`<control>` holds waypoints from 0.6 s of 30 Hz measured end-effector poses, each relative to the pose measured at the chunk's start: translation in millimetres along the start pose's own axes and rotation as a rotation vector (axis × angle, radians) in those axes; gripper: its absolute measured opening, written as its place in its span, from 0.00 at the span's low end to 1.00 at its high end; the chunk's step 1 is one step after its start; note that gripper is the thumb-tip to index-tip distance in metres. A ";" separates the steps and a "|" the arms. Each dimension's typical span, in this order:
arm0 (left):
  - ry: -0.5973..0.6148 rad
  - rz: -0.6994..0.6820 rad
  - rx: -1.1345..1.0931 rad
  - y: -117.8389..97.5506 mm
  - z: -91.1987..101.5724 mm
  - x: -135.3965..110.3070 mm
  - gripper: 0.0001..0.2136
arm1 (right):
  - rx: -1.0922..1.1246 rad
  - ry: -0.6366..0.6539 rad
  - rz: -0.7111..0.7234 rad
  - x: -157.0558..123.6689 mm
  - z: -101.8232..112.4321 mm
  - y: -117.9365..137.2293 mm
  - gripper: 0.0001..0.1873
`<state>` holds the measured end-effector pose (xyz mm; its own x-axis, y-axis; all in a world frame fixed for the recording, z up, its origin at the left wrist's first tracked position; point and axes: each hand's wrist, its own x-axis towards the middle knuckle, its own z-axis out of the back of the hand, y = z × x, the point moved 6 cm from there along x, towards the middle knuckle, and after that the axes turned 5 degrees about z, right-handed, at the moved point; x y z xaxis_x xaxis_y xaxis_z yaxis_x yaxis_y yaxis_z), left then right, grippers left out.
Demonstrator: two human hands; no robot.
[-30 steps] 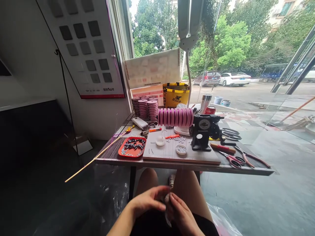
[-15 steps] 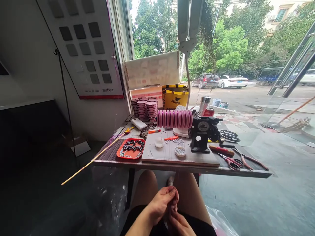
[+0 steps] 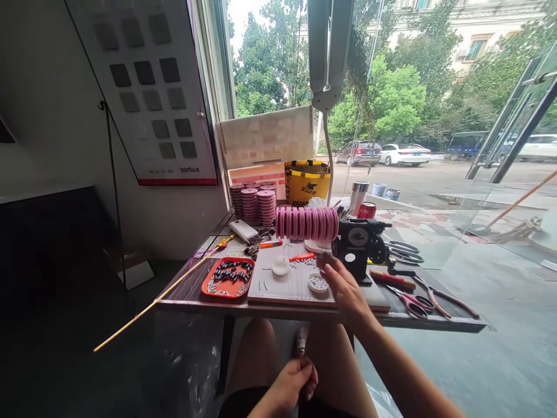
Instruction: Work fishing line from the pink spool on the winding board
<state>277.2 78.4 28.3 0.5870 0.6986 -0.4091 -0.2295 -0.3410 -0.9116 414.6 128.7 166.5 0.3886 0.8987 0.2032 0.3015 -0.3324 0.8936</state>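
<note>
Low over my lap, my left hand (image 3: 296, 380) is closed in a pinch; whatever lies in its fingers is too small to make out. My right hand (image 3: 346, 290) reaches over the white board (image 3: 270, 287), its fingers stretched forward and apart, the tips blurred. Just left of it stands a small round dish (image 3: 318, 283) of pale beads. Beyond its fingertips a row of pink spools (image 3: 307, 223) sits on the shaft of a black winding machine (image 3: 357, 247). Fine threads run down from the spools over the board. A white round piece (image 3: 281, 265) lies on the board.
At the left is a red tray (image 3: 228, 278) of dark and silvery small parts, beside a long thin stick (image 3: 161, 296) jutting past the table edge. Scissors (image 3: 415, 305), pliers (image 3: 435, 296) and a red-handled tool (image 3: 394, 280) lie at the right. Stacked spools (image 3: 256, 203) stand behind.
My right hand has left my left hand at the lap and moved up and forward over the board. My left hand stays low and closed. The view has tilted up slightly.
</note>
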 end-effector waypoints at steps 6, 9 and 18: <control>-0.131 0.060 0.575 -46.0 45.4 -35.4 0.08 | 0.180 0.102 -0.145 -5.0 -35.7 -34.2 0.29; -0.244 0.050 0.766 -96.1 81.8 -63.2 0.02 | 0.236 0.114 -0.186 -17.4 -41.1 -39.2 0.26; -0.367 -0.377 -0.108 -212.6 114.0 -12.6 0.25 | 0.175 0.057 -0.238 -35.8 -36.3 -54.4 0.21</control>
<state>230.1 213.9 222.8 0.2985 0.9526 -0.0587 0.0370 -0.0730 -0.9966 352.6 125.0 125.1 0.2405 0.9704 0.0225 0.5258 -0.1498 0.8373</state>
